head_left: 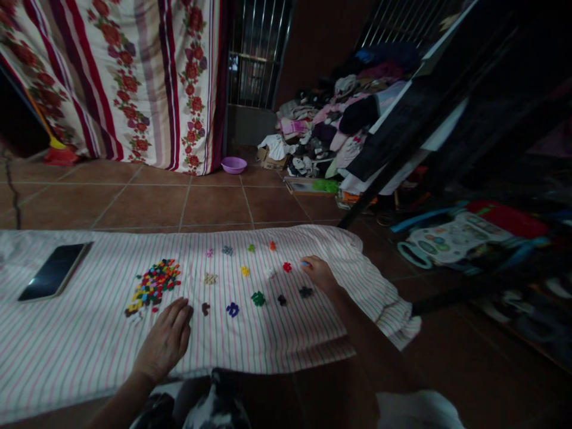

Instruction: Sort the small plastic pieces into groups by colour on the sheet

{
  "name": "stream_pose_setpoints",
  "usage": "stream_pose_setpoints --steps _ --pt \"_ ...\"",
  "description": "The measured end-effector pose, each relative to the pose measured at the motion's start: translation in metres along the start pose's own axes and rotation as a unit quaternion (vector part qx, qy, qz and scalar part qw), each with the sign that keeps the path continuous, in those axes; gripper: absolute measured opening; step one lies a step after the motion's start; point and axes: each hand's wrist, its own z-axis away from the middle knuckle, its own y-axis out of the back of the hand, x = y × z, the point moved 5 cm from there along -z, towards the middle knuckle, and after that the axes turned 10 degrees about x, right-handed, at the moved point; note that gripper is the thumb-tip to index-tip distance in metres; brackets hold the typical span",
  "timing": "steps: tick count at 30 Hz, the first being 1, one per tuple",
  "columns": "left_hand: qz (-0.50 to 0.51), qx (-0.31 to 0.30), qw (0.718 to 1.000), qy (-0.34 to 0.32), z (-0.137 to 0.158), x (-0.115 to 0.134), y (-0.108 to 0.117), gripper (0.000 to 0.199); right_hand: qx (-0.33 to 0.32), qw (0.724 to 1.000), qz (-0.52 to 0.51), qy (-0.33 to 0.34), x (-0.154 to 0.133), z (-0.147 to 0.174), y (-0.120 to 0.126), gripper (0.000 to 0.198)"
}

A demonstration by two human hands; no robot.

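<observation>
My right hand (320, 273) is closed in a pinch on a small light-blue piece (305, 263), held at the right side of the striped cloth, just right of a red cluster (286, 267). Palm down, my left hand (168, 331) rests on the cloth with its fingers loosely stretched, between a mixed pile of small colourful pieces (157, 282) and a few brown pieces (205, 308). Small single-colour groups lie between the hands, among them yellow (245, 271), dark blue (232, 309), green (258, 298), beige (210, 278) and dark grey (305, 291). The pieces are too small to name their exact kind.
The striped cloth (80, 345) covers a low surface. On its left lies a tablet or large phone (56, 271). Beyond on the tiled floor are a purple basin (234, 165) and a heap of clothes (330, 119). A toy panel (456, 238) stands at the right.
</observation>
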Motion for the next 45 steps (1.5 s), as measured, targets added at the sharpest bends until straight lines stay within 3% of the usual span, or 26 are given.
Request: stream_pose_setpoints --steps 5,13,34,45 --pt "0.001 -0.003 1.0 0.01 0.002 -0.001 -0.002 0.028 0.023 1.0 0.004 -0.013 -0.013 -0.031 -0.003 0.024" --pt "-0.001 0.003 1.0 0.008 0.001 0.0 -0.001 0.03 -0.015 0.998 0.061 -0.015 -0.045 -0.077 -0.024 0.024" --pt "-0.01 -0.014 1.0 0.008 0.003 0.0 -0.003 0.026 -0.023 0.999 0.038 0.014 -0.044 -0.074 -0.029 0.039" --pt "0.001 0.001 1.0 0.003 0.005 -0.001 -0.004 0.029 -0.021 1.0 0.017 -0.003 -0.042 -0.078 -0.027 0.033"
